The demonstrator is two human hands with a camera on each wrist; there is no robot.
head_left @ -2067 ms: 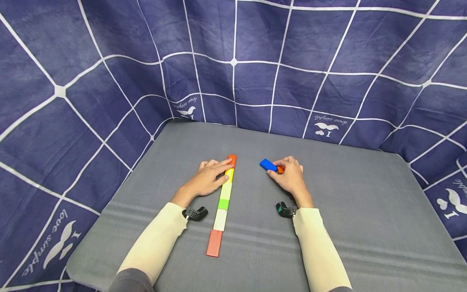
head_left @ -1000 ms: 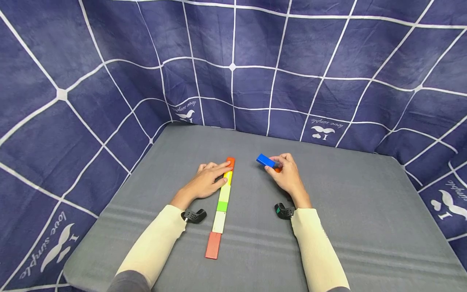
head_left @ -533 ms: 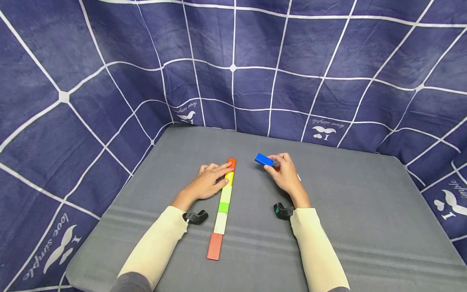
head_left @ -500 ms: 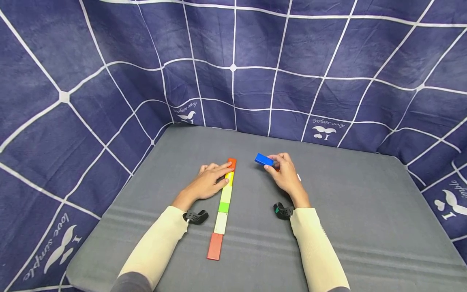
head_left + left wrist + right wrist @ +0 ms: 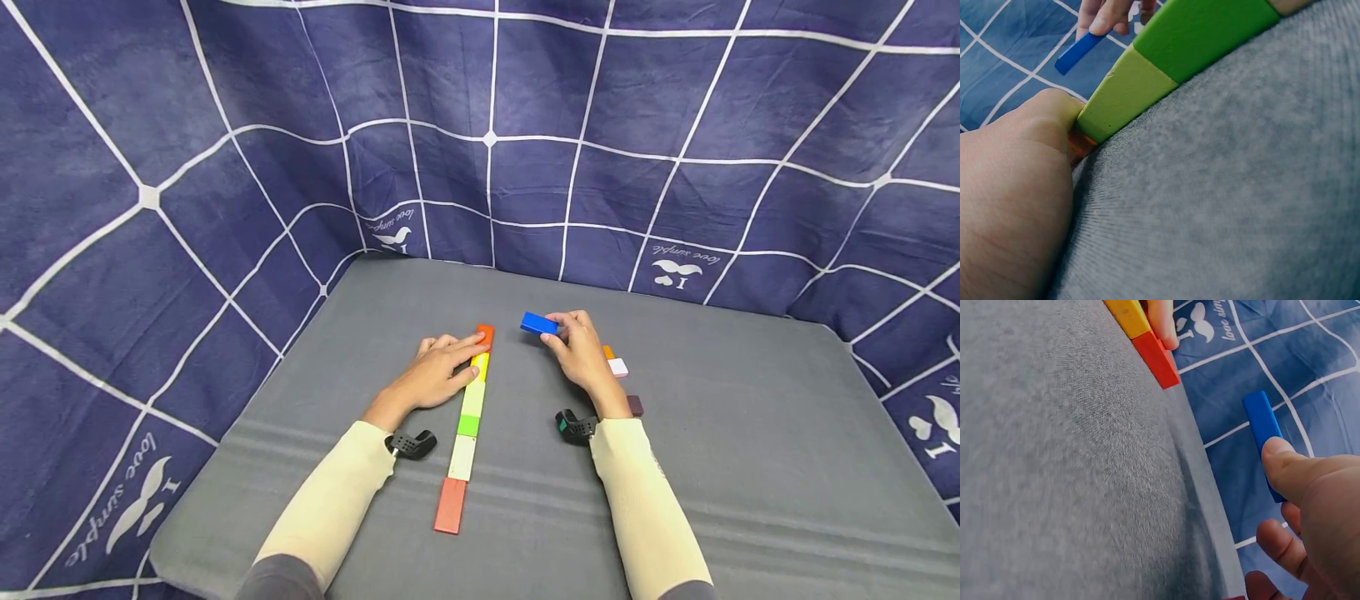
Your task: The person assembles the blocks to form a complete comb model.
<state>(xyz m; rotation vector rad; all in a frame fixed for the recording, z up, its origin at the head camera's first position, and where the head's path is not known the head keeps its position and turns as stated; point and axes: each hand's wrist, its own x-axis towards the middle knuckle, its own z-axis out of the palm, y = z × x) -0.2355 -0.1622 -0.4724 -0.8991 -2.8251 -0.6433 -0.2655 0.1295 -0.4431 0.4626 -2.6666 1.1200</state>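
In the head view my left hand (image 5: 431,375) rests its fingers on the far end of a row of flat blocks, over an orange-red block (image 5: 487,331) and a yellow block (image 5: 483,363). Toward me the row continues with a pale yellow-green block (image 5: 474,399), a bright green block (image 5: 468,426), a cream block (image 5: 462,458) and a dull red block (image 5: 450,506). To the right of the row, my right hand (image 5: 583,354) pinches a blue block (image 5: 537,323) between thumb and fingers. The right wrist view shows this blue block (image 5: 1262,422) held up, with the thumb on its side.
On the grey table (image 5: 750,433), an orange block (image 5: 608,352) and a white block (image 5: 618,367) lie just right of my right hand. A dark block (image 5: 635,406) is partly hidden by the right wrist. A blue gridded cloth (image 5: 525,183) stands behind the table.
My right hand has lifted the blue block and carried it leftward, toward the row's far end. The white and dark blocks have come into view behind it. My left hand stays on the row.
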